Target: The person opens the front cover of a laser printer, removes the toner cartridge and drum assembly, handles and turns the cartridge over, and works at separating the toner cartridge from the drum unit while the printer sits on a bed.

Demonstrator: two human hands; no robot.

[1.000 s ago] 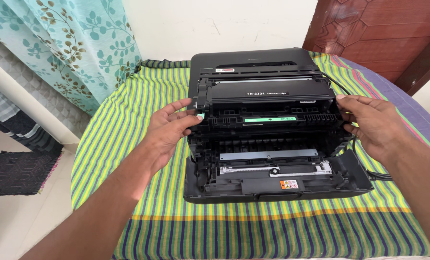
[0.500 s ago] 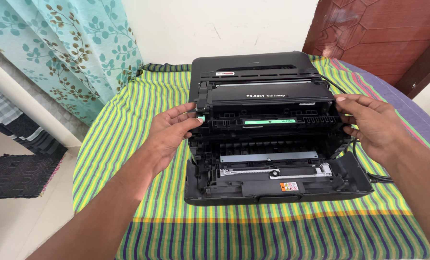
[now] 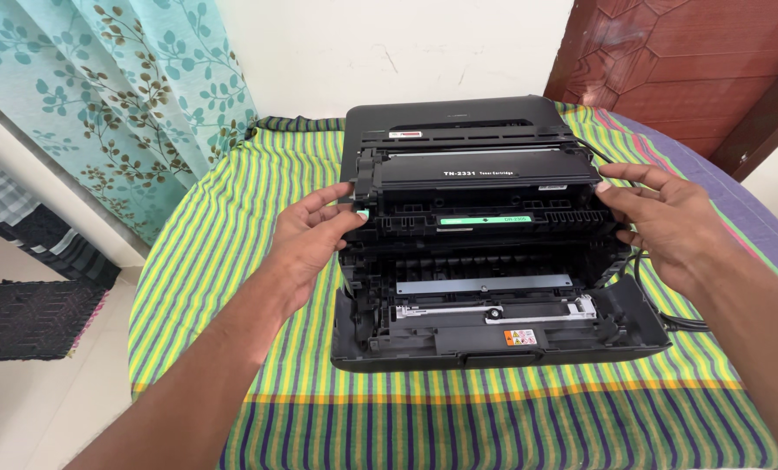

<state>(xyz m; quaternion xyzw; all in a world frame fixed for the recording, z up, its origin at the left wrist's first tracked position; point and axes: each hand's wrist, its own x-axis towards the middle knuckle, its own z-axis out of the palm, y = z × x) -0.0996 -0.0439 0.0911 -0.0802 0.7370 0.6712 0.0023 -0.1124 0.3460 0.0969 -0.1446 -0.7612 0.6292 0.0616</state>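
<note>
Hands on both ends of a printer's toner cartridge

Left hand pinches the left end of the black cartridge, thumb by its small green tab; right hand is spread, fingertips pressed to the right end. The cartridge sits between the hands, half out of the printer, above the dropped front door just toward the person. An uneven pull could, I judge, skew the cartridge so it jams, or let it slip onto the door. The power cord below the right wrist could snag on the striped cloth.
</note>
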